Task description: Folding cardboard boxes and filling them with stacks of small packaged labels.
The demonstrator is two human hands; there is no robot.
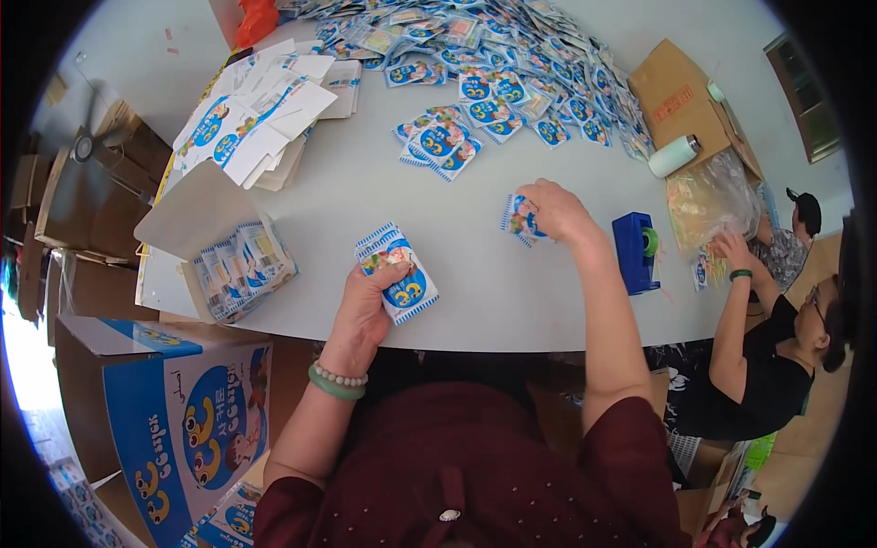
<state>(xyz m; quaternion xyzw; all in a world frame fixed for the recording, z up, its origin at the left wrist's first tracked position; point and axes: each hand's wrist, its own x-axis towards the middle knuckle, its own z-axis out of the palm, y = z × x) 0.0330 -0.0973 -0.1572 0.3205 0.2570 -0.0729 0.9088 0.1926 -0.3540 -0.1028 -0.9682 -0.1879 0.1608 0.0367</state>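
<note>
My left hand (362, 303) grips a small stack of blue-and-white snack packets (413, 290), thumb across the top one. Further right, my right hand (561, 210) is closed around one or more of the same packets (519, 217) just above the table; how many is hidden by the fingers. Beyond the two hands lies a small cluster of packets (440, 140). A large heap of packets (557, 64) covers the far side. To the left of my left hand, a small white carton (187, 215) stands with its lid up and a row of packets inside.
Flattened white cartons (260, 114) are piled at the far left. A blue tape dispenser (628, 256) stands right of my right hand, near a pale bottle (674, 157) and a clear plastic bag (717, 196). A co-worker (763, 365) reaches in there. A large printed box (192, 411) sits lower left.
</note>
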